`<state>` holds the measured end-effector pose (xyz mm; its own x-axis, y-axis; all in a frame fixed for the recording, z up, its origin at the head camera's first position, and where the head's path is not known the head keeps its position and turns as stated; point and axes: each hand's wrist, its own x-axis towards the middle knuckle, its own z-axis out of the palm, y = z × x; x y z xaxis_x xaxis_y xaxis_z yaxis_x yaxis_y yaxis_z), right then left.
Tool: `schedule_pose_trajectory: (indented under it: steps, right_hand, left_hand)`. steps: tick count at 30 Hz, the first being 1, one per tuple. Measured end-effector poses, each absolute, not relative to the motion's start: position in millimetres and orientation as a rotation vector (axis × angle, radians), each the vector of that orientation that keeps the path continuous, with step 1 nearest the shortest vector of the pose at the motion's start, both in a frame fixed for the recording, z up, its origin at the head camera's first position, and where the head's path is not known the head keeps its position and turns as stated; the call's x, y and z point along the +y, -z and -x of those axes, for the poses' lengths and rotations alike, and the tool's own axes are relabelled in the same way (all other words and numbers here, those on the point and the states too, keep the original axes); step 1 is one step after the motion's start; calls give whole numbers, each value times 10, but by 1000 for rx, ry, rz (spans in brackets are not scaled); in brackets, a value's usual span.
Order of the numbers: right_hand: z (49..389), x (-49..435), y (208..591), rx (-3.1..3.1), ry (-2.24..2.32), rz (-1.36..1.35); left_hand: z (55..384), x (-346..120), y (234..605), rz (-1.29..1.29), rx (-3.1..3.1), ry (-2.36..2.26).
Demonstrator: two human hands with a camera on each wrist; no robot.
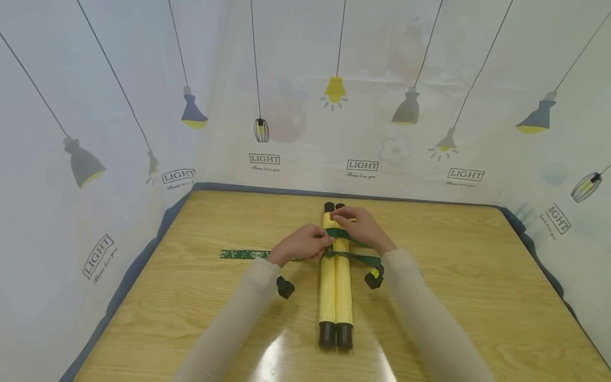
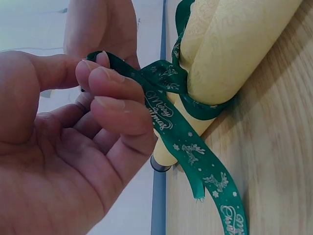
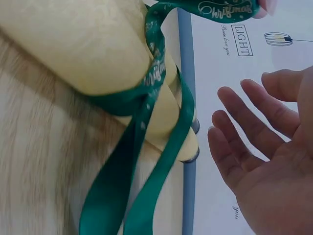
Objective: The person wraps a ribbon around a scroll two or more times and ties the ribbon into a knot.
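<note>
Two cream-yellow rolls (image 1: 328, 292) with black end caps (image 1: 326, 334) lie side by side on the table. Around their middle goes a green ribbon (image 2: 200, 112) with white "Merry Christmas" print, crossed or knotted on top; the exact tie is unclear. My left hand (image 1: 303, 244) pinches a raised part of the ribbon between thumb and fingertips. Over the far part of the rolls is my right hand (image 1: 360, 225); the right wrist view shows its fingers (image 3: 254, 115) loosely spread, apart from the ribbon. One ribbon tail (image 1: 243, 254) stretches left across the table; others trail right.
The wooden table (image 1: 191, 318) has a blue-grey edge strip (image 1: 267, 188) at the back, before a white lamp-printed backdrop (image 1: 305, 138). Small dark objects show beside the left wrist (image 1: 285, 287) and right wrist (image 1: 374, 278); their kind is unclear.
</note>
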<state>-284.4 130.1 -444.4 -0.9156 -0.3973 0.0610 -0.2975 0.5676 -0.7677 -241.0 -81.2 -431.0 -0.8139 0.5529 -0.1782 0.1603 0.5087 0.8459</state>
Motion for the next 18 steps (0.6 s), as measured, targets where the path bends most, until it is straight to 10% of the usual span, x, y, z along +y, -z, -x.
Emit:
schedule_pose_trajectory:
  steps: [18]
  right_hand:
    - [2398,1385,4348,2603,1229,823]
  left_hand:
    - [2418,-822,4247,-539,2324,-1241]
